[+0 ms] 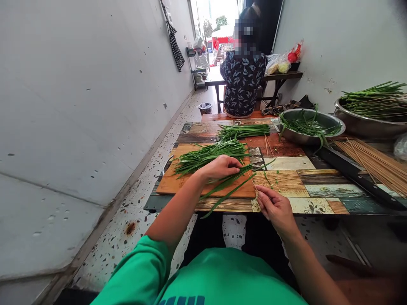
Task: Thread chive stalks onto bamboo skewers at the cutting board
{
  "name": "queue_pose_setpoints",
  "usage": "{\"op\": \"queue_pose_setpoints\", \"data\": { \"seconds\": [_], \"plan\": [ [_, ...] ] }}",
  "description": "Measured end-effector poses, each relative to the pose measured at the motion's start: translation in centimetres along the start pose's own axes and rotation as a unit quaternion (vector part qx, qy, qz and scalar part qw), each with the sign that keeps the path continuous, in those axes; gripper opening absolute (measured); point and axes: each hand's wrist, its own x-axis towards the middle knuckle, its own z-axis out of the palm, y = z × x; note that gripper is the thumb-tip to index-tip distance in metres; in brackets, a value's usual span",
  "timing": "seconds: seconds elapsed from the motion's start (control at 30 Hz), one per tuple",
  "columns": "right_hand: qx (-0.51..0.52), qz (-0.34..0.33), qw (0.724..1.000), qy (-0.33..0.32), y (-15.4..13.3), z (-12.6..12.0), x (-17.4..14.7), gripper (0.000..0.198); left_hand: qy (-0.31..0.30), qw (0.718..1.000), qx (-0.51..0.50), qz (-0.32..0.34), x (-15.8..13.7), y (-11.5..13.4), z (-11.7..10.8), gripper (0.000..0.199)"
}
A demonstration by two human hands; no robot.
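Note:
My left hand (223, 166) is closed on a few long garlic chive leaves (227, 185), which hang over the near edge of the wooden cutting board (170, 183). Between the thumb and fingers of my right hand (275, 206) is a thin bamboo skewer (253, 182), slanting up and left across the leaves by my left fingertips. Whether it passes through them I cannot tell. Just beyond my left hand, a thick pile of garlic chives (210, 156) lies on the board. Another bundle of chives (246, 131) rests on the table behind it.
At right are a steel bowl (329, 126) of loose leaves, a larger bowl (356, 120) of skewered greens, a black-handled knife (352, 171) and many bamboo skewers (378, 163). Two loose skewers (267, 145) lie near the back bundle. A person (244, 80) sits ahead, back turned.

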Motion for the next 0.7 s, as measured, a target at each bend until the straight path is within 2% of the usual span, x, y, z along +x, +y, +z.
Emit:
{"op": "queue_pose_setpoints", "data": {
  "seconds": [0.13,0.23,0.37,0.6,0.7],
  "plan": [
    [0.021,0.013,0.999,-0.025,-0.1,-0.3,0.1,0.044,-0.038,0.995,-0.091,-0.019,-0.2,-0.6,-0.4,0.026],
    [0.028,0.007,0.999,-0.042,-0.1,-0.4,0.0,0.042,-0.06,0.996,-0.072,-0.013,-0.2,-0.5,-0.9,0.024],
    [0.039,0.005,0.998,-0.053,0.0,-0.5,0.1,0.04,-0.047,0.999,-0.001,0.025,-0.3,0.0,-1.3,0.02],
    [0.033,0.006,0.999,-0.03,0.2,-0.6,0.3,0.041,-0.045,0.997,-0.067,0.014,-0.6,-1.6,0.3,0.027],
    [0.035,0.002,0.999,-0.005,0.2,-0.4,0.3,0.043,-0.026,0.998,-0.053,0.001,-0.8,-2.8,1.0,0.03]
  ]
}}
